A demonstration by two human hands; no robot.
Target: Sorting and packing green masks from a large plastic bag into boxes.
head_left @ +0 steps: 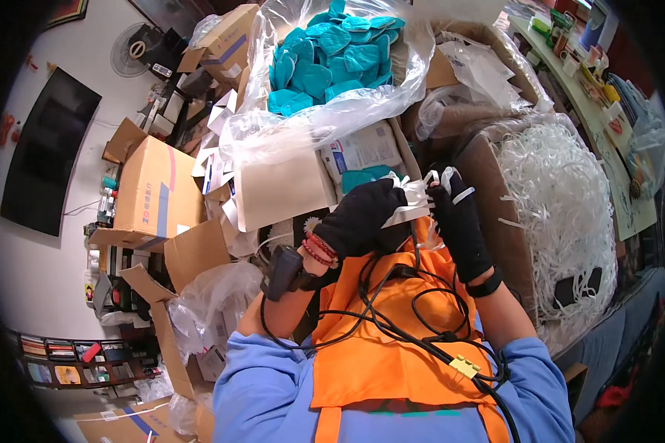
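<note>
One bunch of white straps [419,194] is near the middle, and we work on it from both sides. Our left hand [358,214] has its fingers bent in, and they seem to pinch one end, though the tips are partly hidden. Our right hand [459,225] has its fingers curled tight, pinching the straps, with loops poking up around them. To do this well, we should pinch softly, pull the loops apart bit by bit, and not tug hard, because thin straps could make a knot.

On the far left, a big brown box [151,192] stands near the wall. Next comes a bag of clear plastic [214,295] in an open box. Then a pale box flap [281,196] is near our left hand and could bump it. Farther back is a heap of teal cups [347,55]. One teal piece [362,177] lies just past our left hand; we cannot tell if they touch. Black cords [430,347] cross our orange apron [347,373] and might catch the loops. To the right, a big pile of straps [554,184] fills a box.
</note>
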